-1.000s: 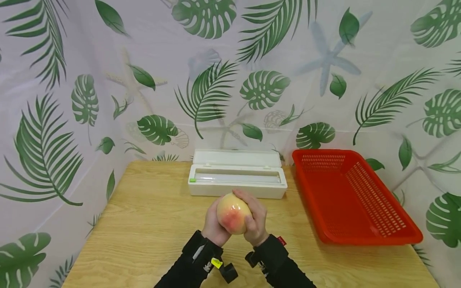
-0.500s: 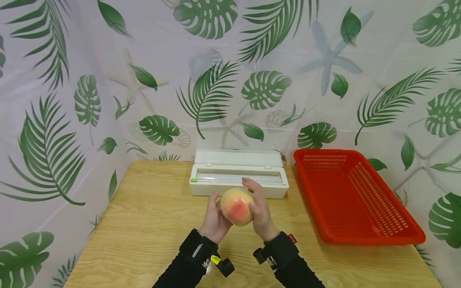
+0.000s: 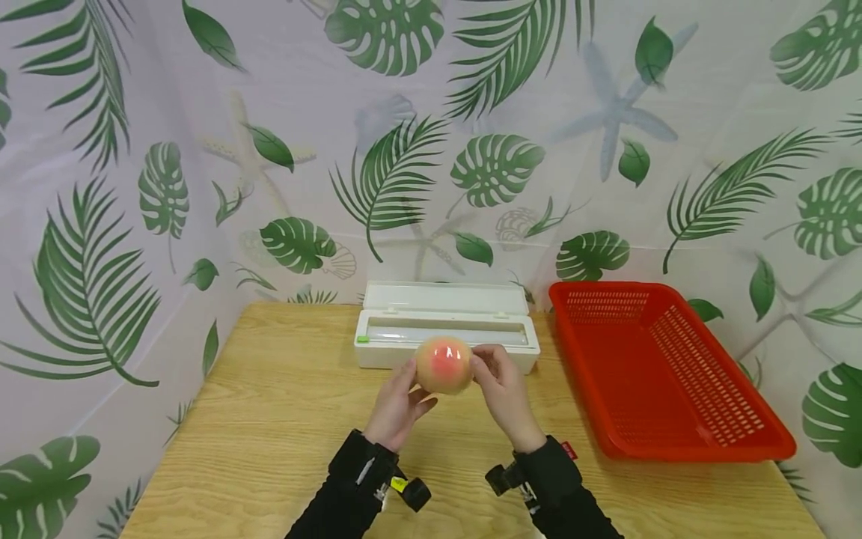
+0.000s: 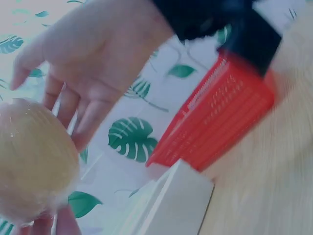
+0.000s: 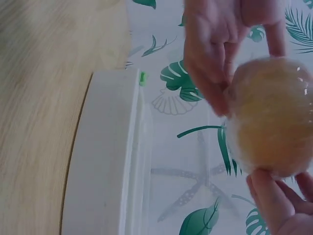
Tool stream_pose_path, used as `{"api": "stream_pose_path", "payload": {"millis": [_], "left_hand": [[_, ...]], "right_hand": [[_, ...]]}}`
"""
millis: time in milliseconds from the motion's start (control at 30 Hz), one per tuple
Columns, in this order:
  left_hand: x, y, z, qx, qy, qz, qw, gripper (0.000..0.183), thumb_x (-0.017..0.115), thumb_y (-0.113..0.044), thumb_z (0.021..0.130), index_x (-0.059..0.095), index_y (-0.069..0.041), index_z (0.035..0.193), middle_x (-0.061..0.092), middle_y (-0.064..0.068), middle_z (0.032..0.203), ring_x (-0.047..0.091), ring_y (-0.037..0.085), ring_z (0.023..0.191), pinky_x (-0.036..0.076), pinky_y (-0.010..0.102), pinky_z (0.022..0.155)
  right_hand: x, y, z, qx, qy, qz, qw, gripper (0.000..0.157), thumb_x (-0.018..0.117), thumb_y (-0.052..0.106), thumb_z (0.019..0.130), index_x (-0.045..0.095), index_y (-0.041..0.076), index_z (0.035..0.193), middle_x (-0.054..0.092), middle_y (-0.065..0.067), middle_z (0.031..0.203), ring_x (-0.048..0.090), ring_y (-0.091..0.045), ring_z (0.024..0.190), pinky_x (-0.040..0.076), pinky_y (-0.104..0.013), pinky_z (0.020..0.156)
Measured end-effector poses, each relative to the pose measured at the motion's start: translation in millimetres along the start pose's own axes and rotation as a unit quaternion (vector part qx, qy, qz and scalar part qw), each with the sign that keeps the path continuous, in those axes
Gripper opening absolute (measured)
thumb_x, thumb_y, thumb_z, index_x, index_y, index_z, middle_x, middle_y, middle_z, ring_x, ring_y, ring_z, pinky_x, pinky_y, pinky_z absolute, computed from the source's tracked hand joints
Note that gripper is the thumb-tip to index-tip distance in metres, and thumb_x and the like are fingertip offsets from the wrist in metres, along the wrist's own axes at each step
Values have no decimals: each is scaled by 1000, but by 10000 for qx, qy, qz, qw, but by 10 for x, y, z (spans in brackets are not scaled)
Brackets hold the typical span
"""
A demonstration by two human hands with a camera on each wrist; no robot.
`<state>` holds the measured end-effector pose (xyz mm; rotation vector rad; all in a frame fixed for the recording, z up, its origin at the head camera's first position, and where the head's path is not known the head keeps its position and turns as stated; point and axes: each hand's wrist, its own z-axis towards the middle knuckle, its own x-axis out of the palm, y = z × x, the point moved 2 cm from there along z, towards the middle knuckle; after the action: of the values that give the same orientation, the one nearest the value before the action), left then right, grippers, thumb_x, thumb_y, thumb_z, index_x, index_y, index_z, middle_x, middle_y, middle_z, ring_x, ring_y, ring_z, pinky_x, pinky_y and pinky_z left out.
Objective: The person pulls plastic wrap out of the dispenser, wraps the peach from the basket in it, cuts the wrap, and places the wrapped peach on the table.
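A round peach (image 3: 444, 365), pale yellow with a pink blush, is held up between two hands above the table. Shiny clear film seems to cover it, most plainly in the right wrist view, where the peach (image 5: 274, 117) has glints and creases. My left hand (image 3: 393, 408) holds its left side, thumb against the fruit and other fingers spread lower. On the opposite side my right hand (image 3: 505, 389) pinches the edge with thumb and fingers. Behind the peach stands a white cling film box (image 3: 444, 358) with its lid up and a roll inside.
A red plastic basket (image 3: 626, 374) with slotted walls stands at the right of the wooden table (image 3: 283, 419). Leaf-patterned cloth (image 3: 417, 150) hangs behind and along the sides. Black wrist cameras (image 3: 416, 494) sit under both sleeves.
Both hands have raised the peach away from me, toward the white box. The right hand first loosened, then its thumb and fingers moved to the right edge; the left fingers spread lower.
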<state>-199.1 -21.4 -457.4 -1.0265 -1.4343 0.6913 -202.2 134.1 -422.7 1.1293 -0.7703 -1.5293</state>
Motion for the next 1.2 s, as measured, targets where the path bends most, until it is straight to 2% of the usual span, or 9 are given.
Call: {"api": "stream_pose_path", "payload": {"millis": [100,267,433,533,667,800,900,1067,1200], "left_hand": [[-47,-31,3,324,-268,739,9964,53,46,-43,88,46,2,116,50,8,104,48,15,90,41,29,72],[-102,-68,-6,592,-313,1460,9870,44,49,-31,90,48,4,117,55,10,100,53,16,87,44,30,70],[-188,10,41,636,-65,1755,9824,41,53,-19,89,46,7,120,52,21,110,59,23,87,48,36,72],[-231,41,50,688,228,1995,9772,45,60,-16,85,47,7,121,45,23,120,59,25,89,48,36,73],[-296,68,72,919,508,2564,9609,50,66,-14,80,47,3,122,46,20,120,61,25,85,49,33,70],[-348,87,93,1356,668,3281,9325,46,68,-15,77,52,1,118,55,18,109,61,25,84,49,30,68],[-378,112,108,1537,736,3609,9169,42,69,-14,76,56,0,114,57,17,108,59,27,89,49,28,69],[-420,184,150,1482,862,3780,9098,40,69,-8,74,58,5,110,54,22,111,60,30,87,50,27,67],[-464,256,192,1423,892,4055,8985,39,71,-10,73,60,5,107,58,21,105,62,26,83,50,25,65]], "right_hand": [[-12,35,-27,25,182,372,9991,34,58,6,85,49,-7,115,49,-22,115,50,-34,106,45,-36,82],[-43,91,-82,200,278,274,9990,41,63,1,79,50,-8,117,50,-23,115,49,-35,106,46,-33,79],[-87,-153,-103,223,264,-183,9992,44,68,15,77,55,3,117,56,-14,111,53,-26,100,49,-26,72],[-116,-187,-113,169,458,-189,9986,48,70,12,75,53,2,119,54,-15,112,52,-29,100,48,-29,74],[-140,-255,-128,73,780,-183,9968,54,72,6,72,51,0,121,50,-17,111,52,-32,100,47,-34,77],[-135,-345,-149,248,937,-455,9942,55,73,4,69,52,0,119,52,-14,109,53,-30,99,47,-31,77],[-115,-426,-161,347,1043,-676,9916,54,74,2,68,53,-3,118,54,-15,110,55,-29,98,47,-30,76],[-84,-546,-171,273,1245,-965,9871,51,74,4,68,54,-7,113,56,-19,107,56,-31,95,48,-33,74],[-71,-642,-175,229,1417,-1260,9816,51,75,9,68,55,-7,112,57,-18,103,57,-30,92,49,-33,72]]}}
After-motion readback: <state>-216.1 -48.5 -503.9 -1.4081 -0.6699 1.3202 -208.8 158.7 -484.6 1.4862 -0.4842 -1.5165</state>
